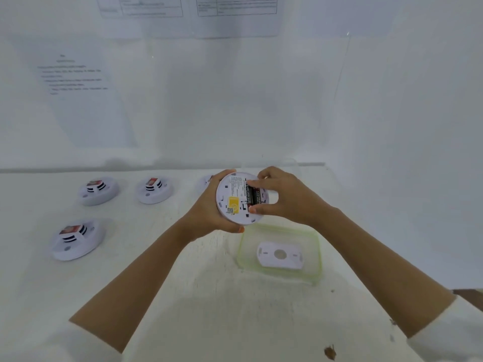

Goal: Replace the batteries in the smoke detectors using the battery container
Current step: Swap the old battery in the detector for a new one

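My left hand [209, 212] grips a round white smoke detector [232, 198] from its left side, back facing me, above the table. Two black batteries [252, 195] lie in its open compartment beside a yellow label. My right hand [282, 197] pinches the batteries between index finger on top and thumb below. Just below stands a clear battery container [317, 257] with a green rim; a white mounting plate [279, 256] lies inside it.
Three more smoke detectors lie on the white table to the left: one [98, 190], a second [154, 190] and a nearer one [77, 239]. Another detector [205, 180] peeks out behind my left hand. Printed sheets hang on the white wall behind.
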### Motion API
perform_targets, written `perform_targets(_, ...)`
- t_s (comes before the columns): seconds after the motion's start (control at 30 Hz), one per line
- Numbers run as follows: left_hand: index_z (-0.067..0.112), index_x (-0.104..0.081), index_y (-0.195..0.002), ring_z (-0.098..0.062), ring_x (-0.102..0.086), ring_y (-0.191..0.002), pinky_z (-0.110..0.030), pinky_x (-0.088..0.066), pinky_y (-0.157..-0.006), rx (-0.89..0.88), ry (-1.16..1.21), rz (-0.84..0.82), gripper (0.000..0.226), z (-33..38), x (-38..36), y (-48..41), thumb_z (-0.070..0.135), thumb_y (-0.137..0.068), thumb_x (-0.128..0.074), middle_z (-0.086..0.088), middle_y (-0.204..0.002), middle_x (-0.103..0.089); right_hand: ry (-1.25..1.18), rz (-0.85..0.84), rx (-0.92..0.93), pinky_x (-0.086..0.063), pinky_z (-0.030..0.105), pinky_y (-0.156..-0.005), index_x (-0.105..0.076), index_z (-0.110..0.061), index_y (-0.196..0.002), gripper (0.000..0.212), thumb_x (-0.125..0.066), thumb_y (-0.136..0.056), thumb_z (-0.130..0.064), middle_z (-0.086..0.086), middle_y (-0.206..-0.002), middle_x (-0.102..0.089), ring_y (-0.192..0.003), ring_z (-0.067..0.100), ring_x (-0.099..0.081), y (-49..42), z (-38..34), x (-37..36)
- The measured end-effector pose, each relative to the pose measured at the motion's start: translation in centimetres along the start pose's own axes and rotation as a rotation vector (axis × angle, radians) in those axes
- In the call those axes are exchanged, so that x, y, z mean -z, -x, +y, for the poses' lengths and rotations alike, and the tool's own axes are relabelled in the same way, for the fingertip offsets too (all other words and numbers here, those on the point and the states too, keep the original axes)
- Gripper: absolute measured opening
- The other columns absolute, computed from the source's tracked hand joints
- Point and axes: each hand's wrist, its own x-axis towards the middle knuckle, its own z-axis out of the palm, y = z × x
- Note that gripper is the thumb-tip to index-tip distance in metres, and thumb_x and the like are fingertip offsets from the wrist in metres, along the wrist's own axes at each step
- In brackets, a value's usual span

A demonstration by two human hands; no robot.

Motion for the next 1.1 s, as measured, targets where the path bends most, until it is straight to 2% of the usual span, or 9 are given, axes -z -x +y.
perform_targets(0.13, 0.028, -0.038, -0.126, -0.003, -0.056, -0.106, -0.023, -0.053, -0.074, 0.037, 0.013, 0.000, 0.100, -0.7, 0.1, -1.9, -0.005, -0.042, -0.081, -0.001, -0.122, -0.050, 0.160, -0.079, 0.066, -0.041, 0.025, -0.089, -0.052, -0.020, -0.131, 0.053, -0.063, -0.084, -0.040, 0.003, -0.127, -0.048, -0.107, 0.019, -0.052, -1.7, 1.6, -0.1)
perform_targets(0.23, 0.028, -0.041, -0.122, 0.001, -0.058, -0.102, -0.020, -0.052, -0.072, 0.061, 0.005, 0.015, 0.093, -1.1, 0.1, -3.2, -0.010, -0.045, -0.077, 0.005, -0.115, -0.054, 0.289, -0.103, 0.125, -0.046, 0.034, -0.084, -0.053, -0.014, -0.130, 0.051, -0.061, -0.086, -0.038, 0.012, -0.124, -0.052, -0.099, 0.028, -0.057, -2.8, 2.9, -0.2)
perform_targets(0.3, 0.027, -0.040, -0.125, 0.000, -0.057, -0.103, -0.021, -0.053, -0.072, 0.073, -0.005, 0.018, 0.097, -1.5, 0.3, -4.0, -0.005, -0.043, -0.081, 0.005, -0.117, -0.054, 0.334, -0.101, 0.177, -0.052, 0.039, -0.070, -0.059, -0.008, -0.122, 0.048, -0.061, -0.084, -0.038, 0.019, -0.110, -0.058, -0.082, 0.033, -0.061, -3.3, 3.4, -0.3)
perform_targets(0.4, 0.027, -0.038, -0.126, -0.001, -0.057, -0.104, -0.022, -0.053, -0.072, 0.091, -0.003, 0.026, 0.100, -2.0, 0.5, -4.8, 0.002, -0.040, -0.082, 0.004, -0.119, -0.053, 0.353, -0.116, 0.218, -0.051, 0.034, -0.044, -0.066, -0.003, -0.103, 0.048, -0.052, -0.079, -0.041, 0.019, -0.081, -0.062, -0.054, 0.031, -0.058, -4.0, 4.3, -0.9)
perform_targets(0.5, 0.023, -0.039, -0.127, -0.001, -0.057, -0.103, -0.022, -0.053, -0.072, 0.100, -0.014, 0.037, 0.099, -2.4, 0.6, -5.4, -0.006, -0.043, -0.080, 0.002, -0.118, -0.054, 0.358, -0.090, 0.255, -0.046, 0.031, -0.037, -0.066, -0.002, -0.097, 0.047, -0.048, -0.078, -0.040, 0.017, -0.071, -0.059, -0.047, 0.028, -0.053, -4.5, 4.8, -1.5)
perform_targets(0.6, 0.017, -0.039, -0.129, -0.002, -0.058, -0.103, -0.021, -0.053, -0.072, 0.098, -0.028, 0.028, 0.097, -2.5, 0.7, -5.8, -0.009, -0.044, -0.078, 0.000, -0.117, -0.055, 0.312, -0.108, 0.226, -0.047, 0.031, -0.040, -0.066, -0.004, -0.098, 0.047, -0.049, -0.076, -0.042, 0.015, -0.076, -0.060, -0.050, 0.027, -0.054, -4.8, 4.9, -1.6)
perform_targets(0.83, 0.018, -0.035, -0.131, 0.004, -0.056, -0.103, -0.017, -0.051, -0.074, 0.078, -0.089, 0.040, 0.101, -2.4, 1.2, -6.5, -0.001, -0.043, -0.081, 0.006, -0.117, -0.055, 0.138, 0.015, 0.066, -0.048, 0.029, -0.073, -0.058, -0.010, -0.117, 0.047, -0.071, -0.076, -0.030, 0.006, -0.107, -0.053, -0.083, 0.024, -0.056, -5.5, 5.0, -1.1)
perform_targets(0.97, 0.017, -0.035, -0.131, 0.005, -0.055, -0.102, -0.017, -0.052, -0.073, 0.078, -0.106, 0.037, 0.100, -2.5, 1.0, -6.6, 0.001, -0.043, -0.081, 0.007, -0.117, -0.054, 0.062, -0.003, -0.005, -0.045, 0.024, -0.077, -0.055, -0.015, -0.116, 0.047, -0.071, -0.075, -0.029, -0.005, -0.105, -0.044, -0.089, 0.018, -0.053, -5.6, 5.0, -1.2)
perform_targets(1.1, 0.020, -0.035, -0.130, 0.005, -0.055, -0.102, -0.016, -0.051, -0.074, 0.084, -0.111, 0.033, 0.100, -2.6, 1.0, -6.5, 0.001, -0.043, -0.081, 0.006, -0.118, -0.053, 0.014, -0.035, -0.041, -0.043, 0.022, -0.077, -0.053, -0.017, -0.114, 0.046, -0.071, -0.074, -0.029, -0.005, -0.106, -0.043, -0.092, 0.015, -0.050, -5.6, 5.0, -1.2)
